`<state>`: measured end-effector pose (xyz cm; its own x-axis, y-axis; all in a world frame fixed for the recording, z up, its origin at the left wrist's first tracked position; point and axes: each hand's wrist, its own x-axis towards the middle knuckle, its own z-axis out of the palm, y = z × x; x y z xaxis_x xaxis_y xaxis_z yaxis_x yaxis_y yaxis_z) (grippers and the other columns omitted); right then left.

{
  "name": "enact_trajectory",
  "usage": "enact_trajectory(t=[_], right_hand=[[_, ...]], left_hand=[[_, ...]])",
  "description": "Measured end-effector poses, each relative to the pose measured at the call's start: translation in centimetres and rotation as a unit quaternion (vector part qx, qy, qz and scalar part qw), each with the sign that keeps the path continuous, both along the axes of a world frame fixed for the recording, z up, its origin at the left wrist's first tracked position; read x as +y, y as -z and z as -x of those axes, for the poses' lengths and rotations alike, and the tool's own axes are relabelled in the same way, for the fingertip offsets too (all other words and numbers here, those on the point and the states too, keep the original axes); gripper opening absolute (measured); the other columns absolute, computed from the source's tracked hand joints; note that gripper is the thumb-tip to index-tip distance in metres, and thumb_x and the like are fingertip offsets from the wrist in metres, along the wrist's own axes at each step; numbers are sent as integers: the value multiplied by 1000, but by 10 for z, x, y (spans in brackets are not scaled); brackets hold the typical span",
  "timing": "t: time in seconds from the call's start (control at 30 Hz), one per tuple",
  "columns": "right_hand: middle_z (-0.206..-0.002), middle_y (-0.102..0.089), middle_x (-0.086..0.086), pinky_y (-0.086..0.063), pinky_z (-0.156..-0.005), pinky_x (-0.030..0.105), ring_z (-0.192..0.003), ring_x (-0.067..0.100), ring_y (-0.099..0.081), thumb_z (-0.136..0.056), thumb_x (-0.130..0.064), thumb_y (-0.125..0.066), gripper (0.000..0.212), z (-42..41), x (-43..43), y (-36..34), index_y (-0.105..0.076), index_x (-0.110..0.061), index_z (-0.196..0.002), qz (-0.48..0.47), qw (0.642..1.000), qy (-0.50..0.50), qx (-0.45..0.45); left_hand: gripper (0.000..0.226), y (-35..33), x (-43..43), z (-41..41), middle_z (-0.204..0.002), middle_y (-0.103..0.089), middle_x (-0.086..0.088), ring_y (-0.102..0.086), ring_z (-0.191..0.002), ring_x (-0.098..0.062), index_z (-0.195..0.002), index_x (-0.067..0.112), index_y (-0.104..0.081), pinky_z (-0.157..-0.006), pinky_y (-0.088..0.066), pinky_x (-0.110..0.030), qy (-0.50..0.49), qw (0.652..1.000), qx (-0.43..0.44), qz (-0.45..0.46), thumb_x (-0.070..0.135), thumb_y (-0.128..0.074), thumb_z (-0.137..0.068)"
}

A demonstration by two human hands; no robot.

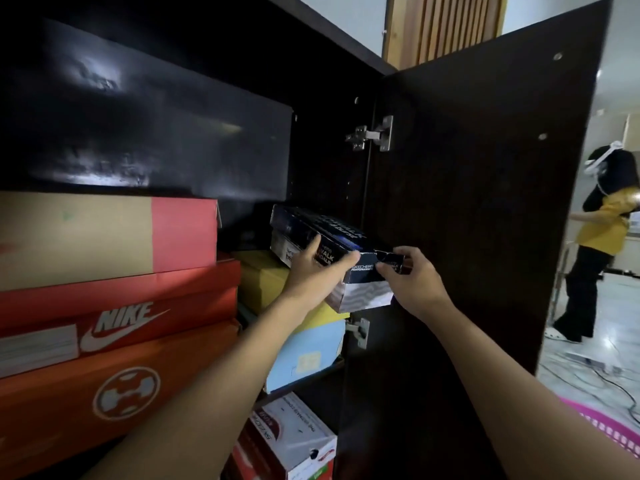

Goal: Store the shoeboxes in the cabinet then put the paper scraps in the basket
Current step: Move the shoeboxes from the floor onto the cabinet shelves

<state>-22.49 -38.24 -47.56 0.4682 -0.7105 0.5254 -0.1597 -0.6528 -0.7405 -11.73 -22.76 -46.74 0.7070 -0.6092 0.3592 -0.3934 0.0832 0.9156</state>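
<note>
**Shoebox half in, near end still proud of the cabinet**

Shoebox (301,221), the dark blue one, lies on top of the yellow box (263,278) in the right-hand stack inside the cabinet (329,150). Its long axis runs at a slant from you towards the back left. The far end is already inside, while the near end overhangs the yellow box and sticks out towards the open door (467,202).

Your left hand (318,268) holds the box's left long side, its fingers (313,252) laid along the lid and the thumb hooked at the near corner. Your right hand (412,282) pinches the near end, thumb and fingers closed on what looks like a loose flap of the lid. Both hands are at the near end, so the box lies ahead of them, and the push should probably go along its length.

Room looks open behind the far end, in the dark gap right of the red boxes (121,271). To the right, the lower hinge (358,332) sits just beside the overhanging corner, so you likely need to swing that end left.
</note>
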Motion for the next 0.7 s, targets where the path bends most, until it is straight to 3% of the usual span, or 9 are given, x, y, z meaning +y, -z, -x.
enact_trajectory(t=[0.1,0.23,0.37,0.5,0.7], right_hand=[[-133,-51,0,-53,-94,42,-113,18,-57,-86,-45,-69,55,-12,-6,-4,-47,-35,-136,35,999,-34,-7],[-135,-45,-3,-48,-98,37,-120,14,-51,-90,-43,-66,51,-34,-17,-3,-50,-31,-136,102,994,-35,-5],[-134,-42,-4,-48,-95,33,-112,10,-52,-91,-42,-64,52,-68,-19,11,-45,-33,-139,116,991,-65,1],[-140,-36,-6,-50,-96,36,-120,13,-51,-92,-42,-63,63,-99,-20,21,-35,-34,-147,123,989,-77,14],[-161,-21,-10,-26,-117,29,-146,12,-25,-92,-44,-63,72,-117,-28,24,-26,-34,-153,70,977,-153,130]], left_hand=[[79,-3,-10,-16,-161,-15,3,-19,-147,-16,-148,44,-31,-113,-22,-29,-53,992,-117,-1,58,-68,-80],[61,-13,-26,-43,-153,-26,4,-31,-141,-15,-140,40,-48,-96,-23,-16,-73,981,-177,-23,54,-66,-84],[55,-15,-41,-74,-156,-26,2,-31,-141,-17,-139,37,-49,-95,-23,-18,-104,979,-174,-37,50,-64,-87],[56,-11,-50,-106,-159,-22,-2,-23,-146,-19,-140,39,-46,-108,-25,-29,-110,981,-157,-38,50,-63,-88],[61,-11,-57,-129,-158,-26,-3,-31,-142,-25,-145,40,-37,-115,-31,-39,-118,981,-140,-56,51,-60,-90]])
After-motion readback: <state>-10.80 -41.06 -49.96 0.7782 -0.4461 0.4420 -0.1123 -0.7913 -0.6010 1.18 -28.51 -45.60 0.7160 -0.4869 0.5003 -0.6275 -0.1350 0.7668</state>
